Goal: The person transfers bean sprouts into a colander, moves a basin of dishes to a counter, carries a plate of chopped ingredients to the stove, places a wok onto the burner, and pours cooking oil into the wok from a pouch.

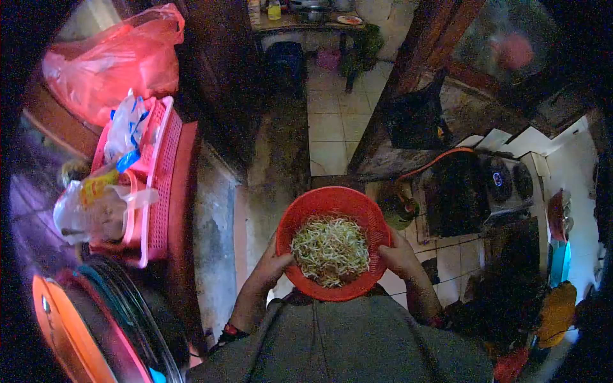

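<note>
A round red plastic colander (333, 198) is held level in front of my body. Pale bean sprouts (331, 249) lie heaped in it. My left hand (276, 258) grips the left side of the rim, thumb over the edge. On the opposite side, my right hand (397, 254) holds the rim the same way. The fingers of both hands are mostly hidden under the colander.
At left, a pink basket (167, 172) holds plastic bags, beside a red plastic bag (121, 64) and several trays (70, 332). A stove (504, 182) stands at right on a tiled counter. Ahead, a doorway opens onto tiled floor (327, 124) and a table (281, 24).
</note>
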The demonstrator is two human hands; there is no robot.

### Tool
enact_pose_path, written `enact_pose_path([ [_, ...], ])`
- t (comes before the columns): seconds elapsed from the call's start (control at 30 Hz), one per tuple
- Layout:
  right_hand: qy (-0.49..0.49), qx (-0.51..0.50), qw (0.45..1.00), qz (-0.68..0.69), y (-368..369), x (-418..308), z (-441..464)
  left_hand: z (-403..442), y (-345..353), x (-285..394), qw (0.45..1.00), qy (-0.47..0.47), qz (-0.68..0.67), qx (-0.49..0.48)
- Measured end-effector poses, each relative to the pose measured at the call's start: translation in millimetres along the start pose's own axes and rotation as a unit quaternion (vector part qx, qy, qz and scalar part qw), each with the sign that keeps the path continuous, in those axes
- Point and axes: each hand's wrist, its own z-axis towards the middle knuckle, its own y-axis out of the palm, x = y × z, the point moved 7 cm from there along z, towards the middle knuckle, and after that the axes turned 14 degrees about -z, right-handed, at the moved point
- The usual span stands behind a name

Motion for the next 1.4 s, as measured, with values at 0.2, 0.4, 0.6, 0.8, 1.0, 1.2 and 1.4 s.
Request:
enact_pose_path([
  [0.2,-0.130,0.009,0.989,-0.063,0.4,29.3,21.3,-9.6,-2.8,-2.5,0.999,0.021,-0.007,0.032],
  [0.4,-0.064,0.018,0.978,-0.197,-6.0,2.9,-5.6,-1.2,-10.3,-19.4,0.999,0.027,-0.027,0.004],
  [0.6,-0.041,0.080,0.986,-0.140,5.8,11.3,-27.4,6.0,-27.6,-41.1,0.994,-0.041,-0.101,-0.031],
  [0.8,0.039,0.132,0.991,-0.002,35.0,31.6,-57.3,-4.2,-16.6,-13.7,0.988,-0.096,0.067,-0.102],
  [1.0,0.118,0.185,0.976,-0.009,51.2,26.6,-96.5,0.2,-20.2,-16.1,0.967,-0.142,0.083,-0.192],
  [1.2,0.096,0.205,0.973,0.042,41.1,97.9,-114.2,2.5,-1.7,-38.0,0.957,-0.168,0.087,-0.221],
  [1.4,0.160,0.210,0.959,0.108,-37.0,107.5,-163.2,-7.6,97.1,-65.2,0.958,-0.173,0.083,-0.213],
])
